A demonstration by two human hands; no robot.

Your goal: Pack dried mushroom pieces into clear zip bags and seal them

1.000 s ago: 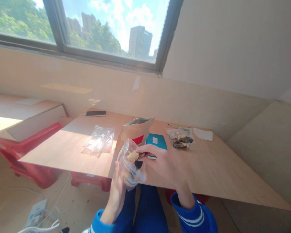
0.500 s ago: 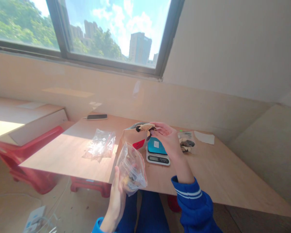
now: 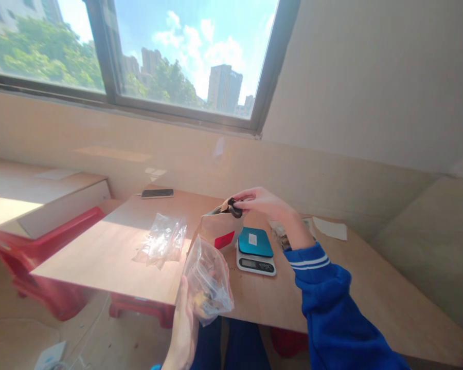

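Brown-black dried pieces are hanging in the right hand, pinched between thumb and fingers at the mouth of a paper bag.

From where I'm standing, the left hand is gripping a clear plastic bag by its left side, thumb showing, other fingers hiding behind; more bits are lying low inside it. The dried pieces are looking light, stiff and probably brittle, so I'd be pinching them gently around their thicker middles. The clear plastic bag is looking thin, soft and perhaps slippery, likely sagging unless a palm is supporting it from below. Just right of the paper bag, a blue-topped scale is sitting on the table.
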